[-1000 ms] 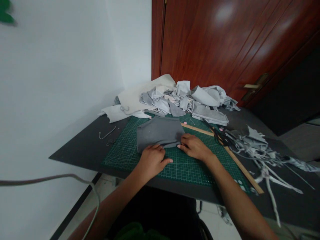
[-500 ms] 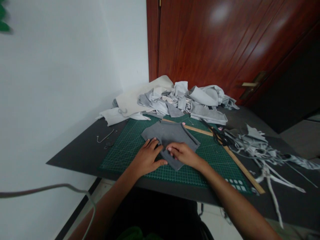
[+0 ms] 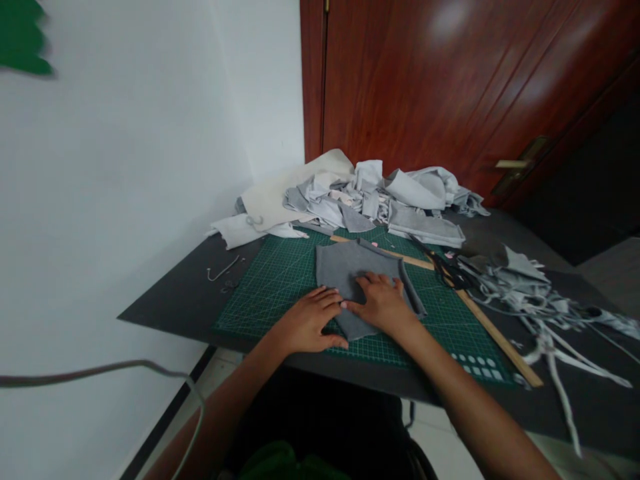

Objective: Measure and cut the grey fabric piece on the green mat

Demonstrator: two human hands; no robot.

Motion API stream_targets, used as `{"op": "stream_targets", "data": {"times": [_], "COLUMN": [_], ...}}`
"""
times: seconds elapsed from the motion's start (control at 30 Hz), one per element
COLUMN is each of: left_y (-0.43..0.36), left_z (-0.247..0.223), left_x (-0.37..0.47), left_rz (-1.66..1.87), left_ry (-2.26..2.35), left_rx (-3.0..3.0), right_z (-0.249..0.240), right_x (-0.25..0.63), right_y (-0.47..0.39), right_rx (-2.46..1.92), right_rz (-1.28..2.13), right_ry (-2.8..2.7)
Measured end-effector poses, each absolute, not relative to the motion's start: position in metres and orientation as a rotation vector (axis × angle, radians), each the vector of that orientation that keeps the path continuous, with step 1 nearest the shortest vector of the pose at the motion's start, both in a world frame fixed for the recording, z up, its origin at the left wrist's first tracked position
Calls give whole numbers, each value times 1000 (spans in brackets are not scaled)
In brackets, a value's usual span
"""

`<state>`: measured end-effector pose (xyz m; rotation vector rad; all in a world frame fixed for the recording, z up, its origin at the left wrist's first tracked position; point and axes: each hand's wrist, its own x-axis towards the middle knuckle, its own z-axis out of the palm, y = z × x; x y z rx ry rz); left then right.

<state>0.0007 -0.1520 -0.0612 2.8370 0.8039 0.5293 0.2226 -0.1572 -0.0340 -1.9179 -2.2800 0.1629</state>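
Note:
A piece of dark grey fabric (image 3: 340, 261) lies on the green cutting mat (image 3: 260, 287), its right edge folded or rolled over. My left hand (image 3: 313, 321) rests at the fabric's lower left edge, fingers stretched out and thumb apart. On the middle of the cloth lies my right hand (image 3: 383, 303), flat with its fingers spread. The thumb of the right hand comes close to the left fingertips; whether they touch I cannot tell. Both palms hide part of the fabric beneath them.
A heap of pale and grey fabric scraps (image 3: 325, 193) lies at the back by the door. To the right are black scissors (image 3: 447, 272), a wooden ruler (image 3: 493, 328) and tangled offcuts (image 3: 523, 287). A bent wire (image 3: 223, 269) lies left. A cable (image 3: 145, 364) crosses the lower left.
The fabric has turned and now lies flatter. My right hand has gone from a pinch to spread fingers on the cloth. The left hand stays at the near left edge.

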Motion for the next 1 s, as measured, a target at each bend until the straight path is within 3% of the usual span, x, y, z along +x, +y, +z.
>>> {"op": "stream_targets", "data": {"times": [0.33,0.63,1.0], "left_y": [-187,-197,-199], "left_z": [-58,-52,-50], "left_x": [-28,-34,-35], "left_rz": [523,514,516], "left_ry": [866,884,845], "left_rx": [2772,2646,2662], "right_z": [-37,-44,-61], "right_x": [213,205,188], "right_y": [-164,-177,-187], "right_rx": [-1982,-1500,-1503], "right_rz": [242,282,408], "right_ry": [-2330,-2515,-2443]}}
